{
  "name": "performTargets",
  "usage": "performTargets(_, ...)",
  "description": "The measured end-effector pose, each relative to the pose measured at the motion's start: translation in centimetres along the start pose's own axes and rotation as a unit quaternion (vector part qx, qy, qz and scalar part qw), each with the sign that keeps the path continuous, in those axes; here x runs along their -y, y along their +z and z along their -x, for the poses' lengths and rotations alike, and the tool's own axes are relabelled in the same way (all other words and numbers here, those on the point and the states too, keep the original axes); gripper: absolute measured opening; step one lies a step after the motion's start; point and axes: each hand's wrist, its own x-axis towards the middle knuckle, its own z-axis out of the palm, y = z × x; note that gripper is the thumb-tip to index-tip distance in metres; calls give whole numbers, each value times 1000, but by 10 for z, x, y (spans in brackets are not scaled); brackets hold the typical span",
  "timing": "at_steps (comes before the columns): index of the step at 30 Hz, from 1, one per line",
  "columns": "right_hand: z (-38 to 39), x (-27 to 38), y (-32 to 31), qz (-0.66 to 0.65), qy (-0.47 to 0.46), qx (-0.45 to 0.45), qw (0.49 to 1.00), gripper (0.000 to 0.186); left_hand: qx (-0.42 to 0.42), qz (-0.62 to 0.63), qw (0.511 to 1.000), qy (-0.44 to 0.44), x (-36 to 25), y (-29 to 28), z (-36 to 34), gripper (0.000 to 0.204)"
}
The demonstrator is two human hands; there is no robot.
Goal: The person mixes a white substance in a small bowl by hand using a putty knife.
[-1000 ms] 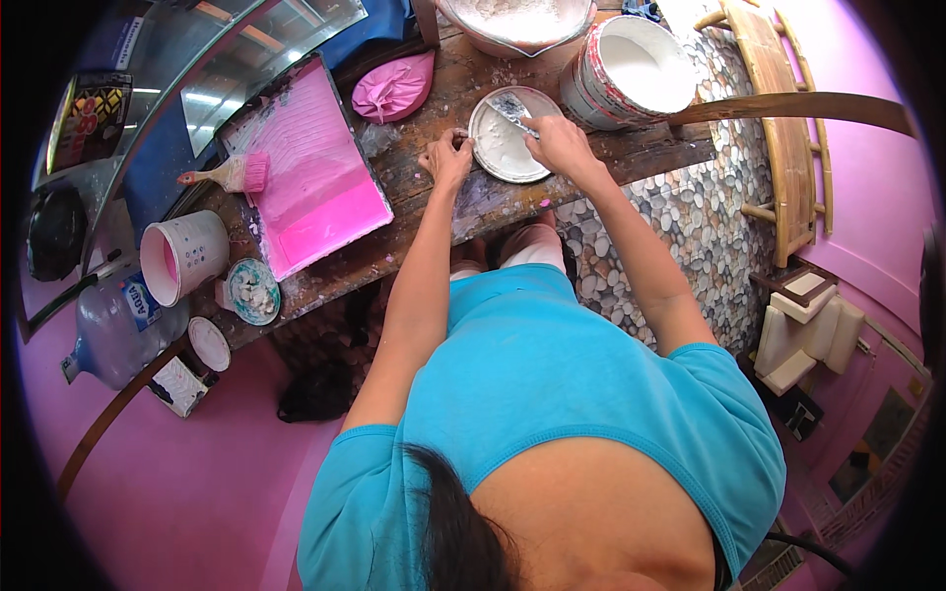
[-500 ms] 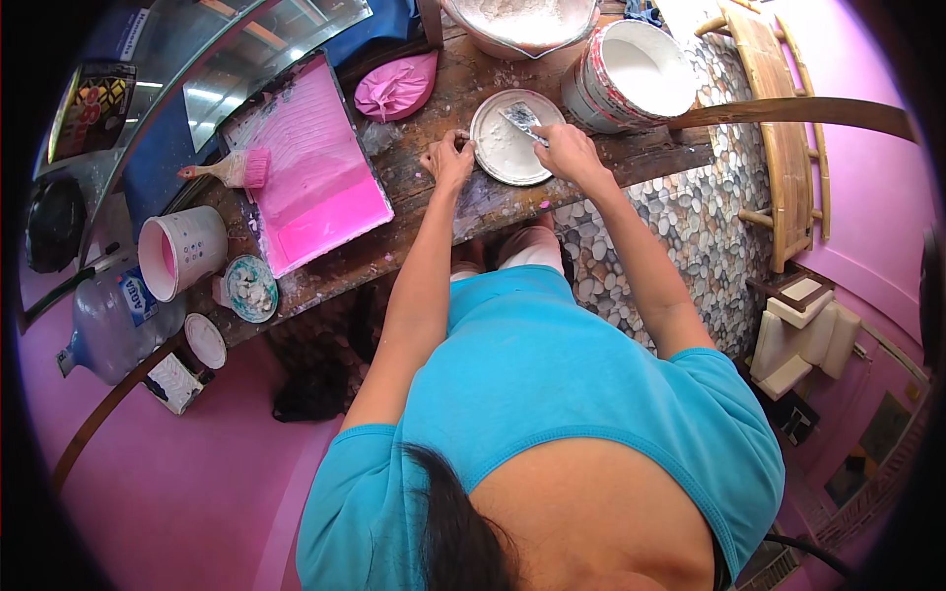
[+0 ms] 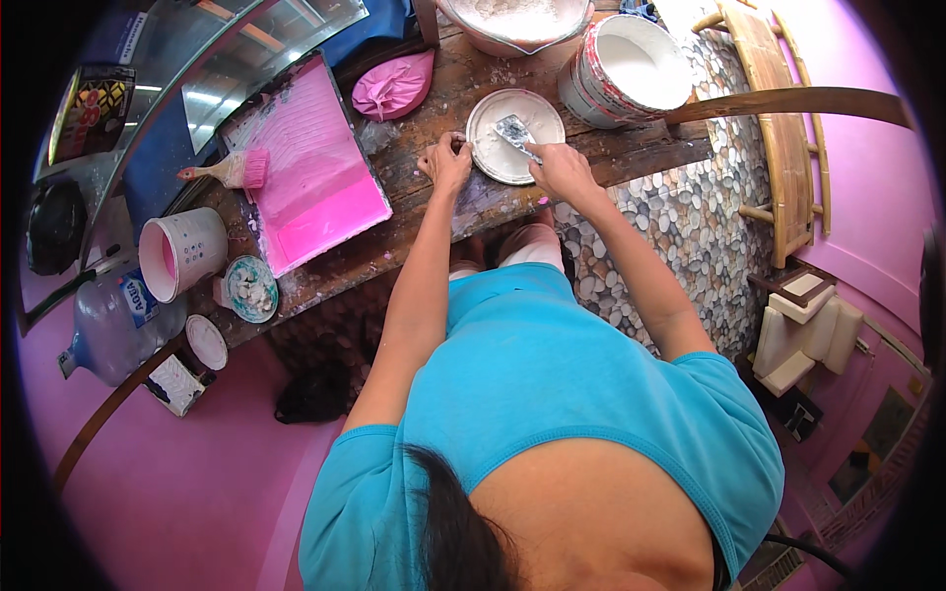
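On the wooden table lies a round white bucket lid (image 3: 502,169) with white putty spread over it. My right hand (image 3: 564,173) grips a putty knife (image 3: 515,131), its metal blade flat against the putty. At the lid's left rim, my left hand (image 3: 446,163) is curled, thumb and fingers pinched at the edge. The fingertips there are small and partly hidden.
Right of the lid stands a bucket (image 3: 631,74) of white paste; behind is a basin (image 3: 517,22) of white powder. A pink paint tray (image 3: 330,212), a brush (image 3: 232,170), a pink bag (image 3: 394,86) and a white pail (image 3: 187,251) are on the left.
The putty knife's blade has turned and moved slightly down on the lid, with my right hand shifting a little toward me. My left hand stays at the rim.
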Motion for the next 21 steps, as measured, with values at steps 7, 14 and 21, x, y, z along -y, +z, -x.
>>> performTargets(7, 43, -18, -4, -23, 55, -15, 998, 34, -10, -7, 999, -38, -4, -3, 25, 25)
performTargets(14, 79, -32, 1, -26, 55, 29, 998, 35, -46, -47, 998, -17, 2, -6, 31, 24)
performTargets(21, 73, -23, 30, -71, 38, -12, 997, 36, 15, -51, 998, -35, 6, -18, 36, 36)
